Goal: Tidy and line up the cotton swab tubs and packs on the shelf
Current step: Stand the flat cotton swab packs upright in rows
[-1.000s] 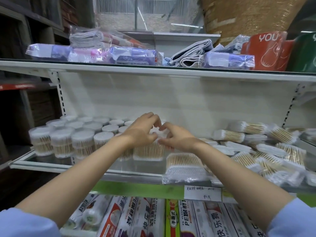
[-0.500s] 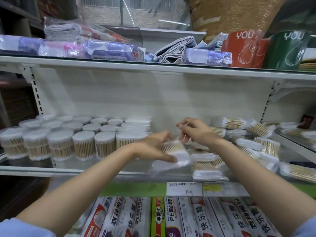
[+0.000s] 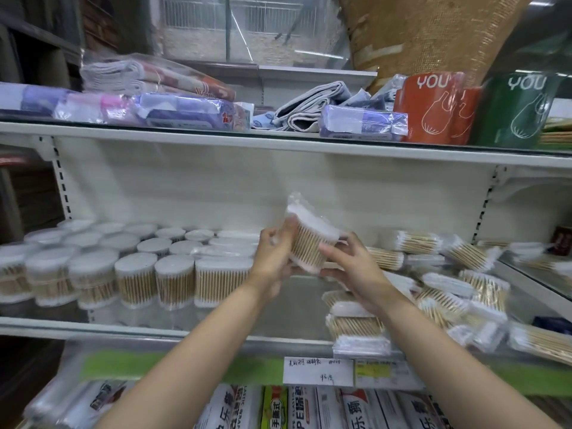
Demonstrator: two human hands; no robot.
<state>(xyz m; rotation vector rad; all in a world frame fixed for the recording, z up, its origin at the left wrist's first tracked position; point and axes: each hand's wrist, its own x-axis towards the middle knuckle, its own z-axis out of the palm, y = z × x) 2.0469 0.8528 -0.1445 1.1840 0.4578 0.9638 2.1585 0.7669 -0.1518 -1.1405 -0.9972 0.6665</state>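
Both my hands hold one clear pack of wooden cotton swabs (image 3: 311, 239) tilted in the air above the middle of the glass shelf (image 3: 148, 322). My left hand (image 3: 274, 258) grips its left side and my right hand (image 3: 353, 267) grips its lower right. Round tubs of swabs (image 3: 136, 280) stand in rows on the shelf's left half. Loose packs (image 3: 448, 292) lie jumbled in a heap on the right half, and one pack (image 3: 356, 329) sits at the front edge.
An upper shelf (image 3: 278, 144) carries wrapped cloths and orange and green rolls. Below the green price rail (image 3: 185, 366) lie boxes of plastic wrap. A bare stretch of glass lies under my hands, between the tubs and the packs.
The swab pack has been lifted from low over the shelf front to mid-air. My right hand has left the heap of packs and now holds the pack together with my left.
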